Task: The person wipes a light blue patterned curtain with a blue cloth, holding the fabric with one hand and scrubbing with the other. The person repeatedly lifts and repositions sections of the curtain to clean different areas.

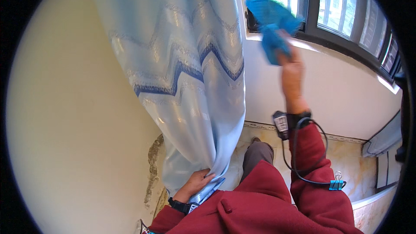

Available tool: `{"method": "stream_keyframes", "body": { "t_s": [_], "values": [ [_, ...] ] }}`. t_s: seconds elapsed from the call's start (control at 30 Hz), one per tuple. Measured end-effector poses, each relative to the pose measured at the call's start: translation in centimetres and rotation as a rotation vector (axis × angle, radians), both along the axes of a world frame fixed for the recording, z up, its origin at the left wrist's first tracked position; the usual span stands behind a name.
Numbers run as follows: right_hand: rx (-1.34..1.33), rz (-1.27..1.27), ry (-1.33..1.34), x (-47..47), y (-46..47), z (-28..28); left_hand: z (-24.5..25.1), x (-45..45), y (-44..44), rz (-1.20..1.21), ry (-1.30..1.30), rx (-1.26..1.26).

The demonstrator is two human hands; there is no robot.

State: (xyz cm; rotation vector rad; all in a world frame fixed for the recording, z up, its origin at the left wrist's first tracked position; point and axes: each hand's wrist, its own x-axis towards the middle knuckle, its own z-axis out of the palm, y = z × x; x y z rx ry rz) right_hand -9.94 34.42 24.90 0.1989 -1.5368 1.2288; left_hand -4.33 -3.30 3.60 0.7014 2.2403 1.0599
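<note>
My left hand (196,183) grips the lower part of a shiny light-blue curtain (188,113), gathering its folds near my waist. Dark-blue and silver zigzag bands cross the fabric. Out at arm's length, my right hand (289,52) is closed on a blue cloth (276,21). The cloth is bunched in the fingers and spreads loosely above them, blurred by motion. It overlaps the left corner of a dark-framed window (338,34) in this view; I cannot tell whether it touches the frame.
A pale wall (81,110) rises at the left, with a damaged patch (153,169) low down. White wall (325,87) lies under the window sill. Marble-look floor tiles (352,165) are below. At the right hangs another bluish-grey fabric (383,139). A cable (294,165) loops along my right sleeve.
</note>
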Motion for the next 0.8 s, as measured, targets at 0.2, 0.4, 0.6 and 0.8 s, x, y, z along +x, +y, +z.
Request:
{"method": "stream_keyframes", "body": {
  "t_s": [0.2,0.4,0.6,0.8],
  "values": [
    [0.67,0.63,-0.814,0.7,-10.1,-13.6,4.5,-0.8,0.4,0.138,-0.015,0.054],
    [-0.083,0.634,-0.569,4.5,-13.2,-12.3,14.0,-2.2,2.7,0.237,0.344,0.469],
    [0.245,0.378,-0.339,6.6,-16.3,-10.2,17.7,-2.0,7.9,0.247,0.605,0.455],
    [-0.151,0.327,-0.499,7.2,-11.7,-7.6,16.5,-3.2,5.9,0.396,0.281,0.664]
  ]
}}
